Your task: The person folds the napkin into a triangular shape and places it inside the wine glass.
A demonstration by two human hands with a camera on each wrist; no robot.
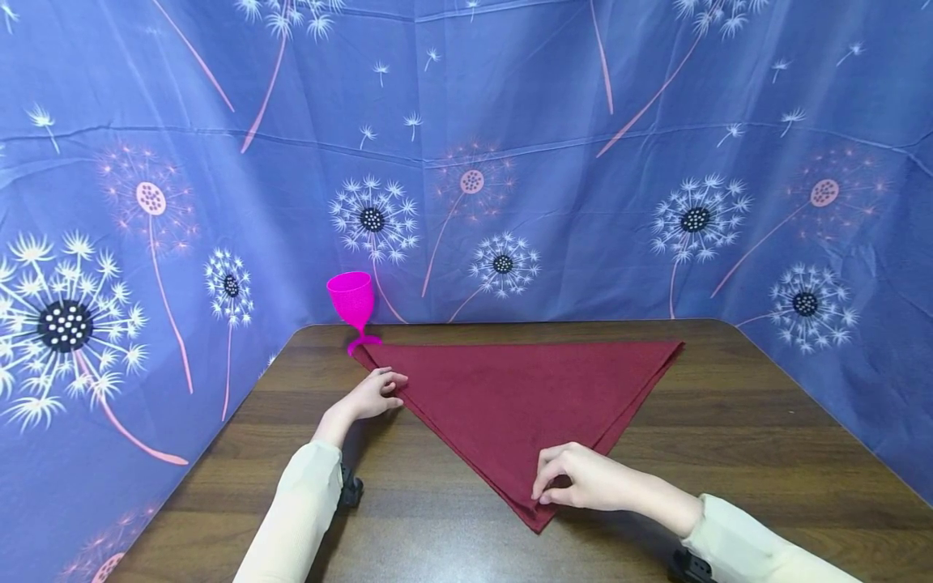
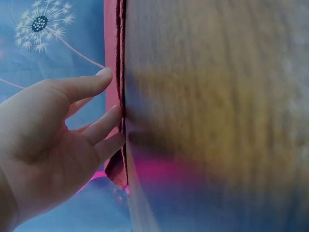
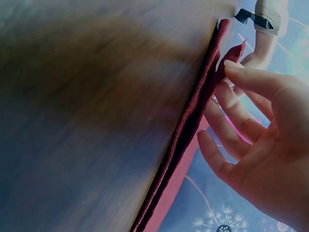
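Observation:
A dark red cloth (image 1: 510, 405), folded into a triangle, lies on the table with its long side at the back and one tip toward me. My right hand (image 1: 583, 478) pinches the top layer near that front tip; in the right wrist view, thumb and forefinger lift the upper layer (image 3: 236, 53) slightly off the lower one. Resting at the cloth's left edge is my left hand (image 1: 370, 394), its fingertips on the fabric and its thumb apart from the fingers. In the left wrist view, the layered edge (image 2: 121, 58) runs beside those fingertips.
A bright pink goblet (image 1: 353, 300) stands at the back left, its base right at the cloth's left corner. Behind the wooden table (image 1: 758, 437) hangs a blue curtain (image 1: 583, 243) with dandelion prints. Dark wrist devices sit on both sleeves.

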